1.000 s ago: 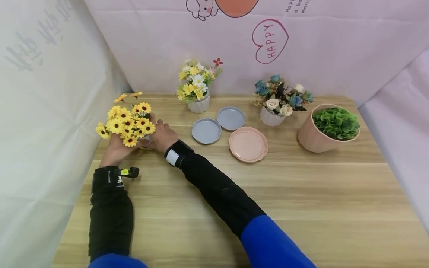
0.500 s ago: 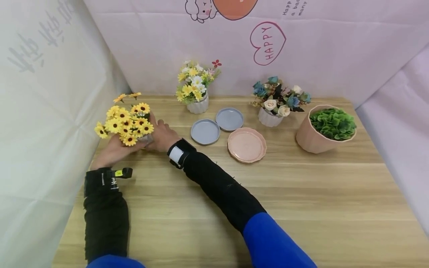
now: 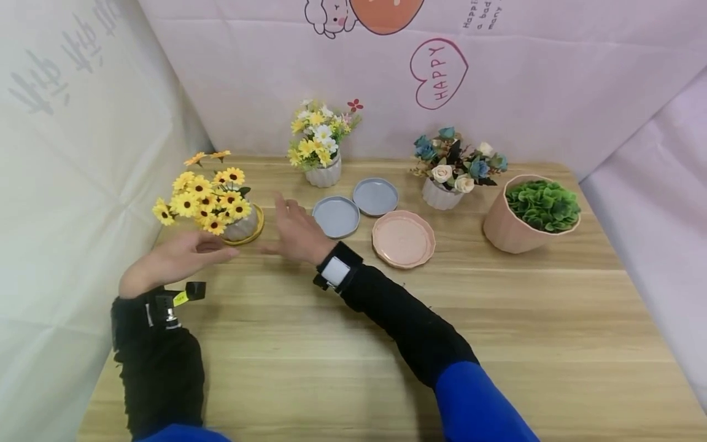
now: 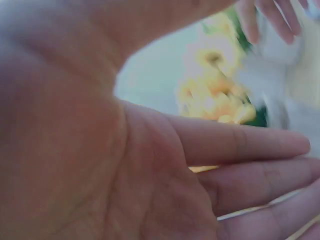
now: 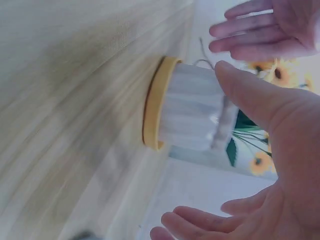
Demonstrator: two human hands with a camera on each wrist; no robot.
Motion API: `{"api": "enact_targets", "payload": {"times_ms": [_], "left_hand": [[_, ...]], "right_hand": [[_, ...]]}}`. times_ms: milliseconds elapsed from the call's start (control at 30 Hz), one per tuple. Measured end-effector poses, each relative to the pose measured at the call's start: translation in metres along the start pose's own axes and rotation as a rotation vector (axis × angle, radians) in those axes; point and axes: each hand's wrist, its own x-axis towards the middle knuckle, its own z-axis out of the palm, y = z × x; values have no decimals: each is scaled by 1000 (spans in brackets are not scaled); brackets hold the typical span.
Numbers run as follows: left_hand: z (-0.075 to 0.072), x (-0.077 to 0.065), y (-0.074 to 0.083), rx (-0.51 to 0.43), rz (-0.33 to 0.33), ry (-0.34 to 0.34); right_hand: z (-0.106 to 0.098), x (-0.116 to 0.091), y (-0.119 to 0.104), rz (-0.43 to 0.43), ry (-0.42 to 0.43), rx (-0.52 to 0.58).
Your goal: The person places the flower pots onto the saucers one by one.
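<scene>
Item, a ribbed whitish pot (image 3: 240, 228) with yellow dark-centred flowers (image 3: 201, 199): stood upright on a yellow saucer (image 5: 157, 107) at the far left of the table (image 3: 331, 344), the blooms spreading toward the left-hand sheet. Item, the left hand (image 3: 179, 255): before the pot on its near side, fingers extended and grasping nothing, palm shown large in the left wrist view, where the flowers were blurred behind. Item, the right hand (image 3: 298, 233): to the right of the pot, just beside the saucer, thumb and fingers spread apart, likewise grasping nothing; the two hands were apart, the pot between them. Further right, two grey-blue saucers (image 3: 336, 217), side by side, and a pink scalloped plate (image 3: 404, 239) near them. Behind these, a white pot (image 3: 324, 174) of yellow and white flowers and another white pot (image 3: 442, 195) of blue and cream roses. At the far right, a large pink pot (image 3: 508, 227) of green foliage. At the back, a pale sheet (image 3: 232, 73) printed with a red heart reading HAPPY
</scene>
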Motion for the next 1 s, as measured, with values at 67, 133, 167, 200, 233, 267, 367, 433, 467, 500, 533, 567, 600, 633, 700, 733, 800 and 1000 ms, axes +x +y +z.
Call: {"api": "enact_targets", "payload": {"times_ms": [67, 133, 167, 200, 233, 267, 367, 433, 467, 500, 533, 567, 600, 633, 700, 733, 800, 1000], "left_hand": [[1, -2, 9, -19, 12, -32], [4, -3, 17, -79, 25, -57], [5, -2, 20, -107, 31, -68], [6, 0, 22, -127, 41, -72], [8, 2, 23, -144, 46, -74], [10, 6, 24, -160, 50, -75], [18, 21, 22, -209, 69, -60], [25, 32, 20, -245, 62, -37], [29, 37, 19, -264, 54, -22], [34, 43, 19, -279, 47, -2], [39, 50, 19, -286, 44, 20], [44, 58, 20, -294, 41, 39], [49, 65, 22, -295, 38, 59], [54, 73, 22, -296, 39, 75], [63, 88, 24, -311, 38, 99], [66, 95, 25, -319, 35, 106], [71, 108, 25, -339, 26, 121], [74, 141, 26, -372, 27, 185]], "right_hand": [[-5, -11, 7, 24, 22, 6], [-10, -23, 14, 64, 48, 40], [-12, -29, 18, 82, 65, 61], [-14, -36, 23, 103, 85, 86], [-16, -42, 27, 126, 105, 103], [-18, -48, 32, 151, 123, 117], [-18, -64, 47, 213, 160, 140], [-16, -71, 55, 243, 175, 128], [-14, -73, 59, 254, 177, 123], [-12, -75, 62, 265, 176, 116], [-11, -76, 65, 276, 182, 109], [-10, -76, 68, 287, 188, 102], [-8, -76, 70, 300, 195, 102], [-7, -75, 73, 311, 203, 94], [-3, -72, 77, 332, 215, 80], [-2, -69, 79, 337, 228, 82], [1, -64, 82, 342, 248, 83], [4, -50, 89, 339, 288, 67]]}}
